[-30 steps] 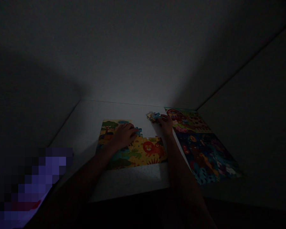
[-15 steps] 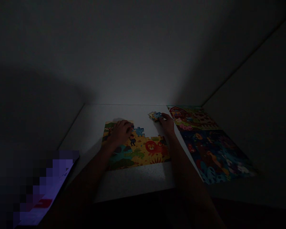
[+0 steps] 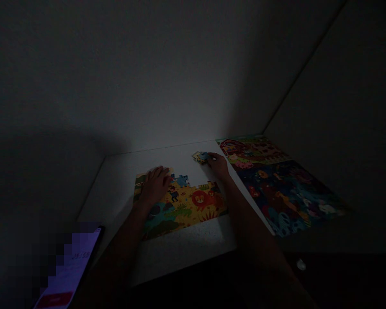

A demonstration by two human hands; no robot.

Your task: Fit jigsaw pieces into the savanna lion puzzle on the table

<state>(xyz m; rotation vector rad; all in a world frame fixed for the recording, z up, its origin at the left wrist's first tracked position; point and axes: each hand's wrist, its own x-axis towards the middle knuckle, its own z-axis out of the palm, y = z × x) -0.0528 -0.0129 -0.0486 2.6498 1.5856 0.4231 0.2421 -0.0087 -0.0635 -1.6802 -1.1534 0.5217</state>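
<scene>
A partly assembled jigsaw puzzle (image 3: pixel 183 210) with lions, a crocodile and a small dark figure lies on the white table. My left hand (image 3: pixel 156 182) rests flat over its upper left part, fingers stretched out, covering some of the picture. The puzzle's upper right edge is stepped, with a blue piece (image 3: pixel 182 180) along it. Beyond that edge is a small pile of loose puzzle pieces (image 3: pixel 197 157). My right hand (image 3: pixel 218 165) pinches a puzzle piece at the pile's right side; dim light hides whether it is lifted clear.
To the right lie two more pictures, a farm scene (image 3: pixel 254 152) and a dark blue scene (image 3: pixel 286 197). A lit screen (image 3: pixel 73 262) stands at the lower left. Pale walls (image 3: pixel 167 86) close in the table (image 3: pixel 176 253) behind and on the right.
The view has tilted and shifted slightly. My left hand's fingers have straightened and moved back from the blue piece. My right hand stays at the pile.
</scene>
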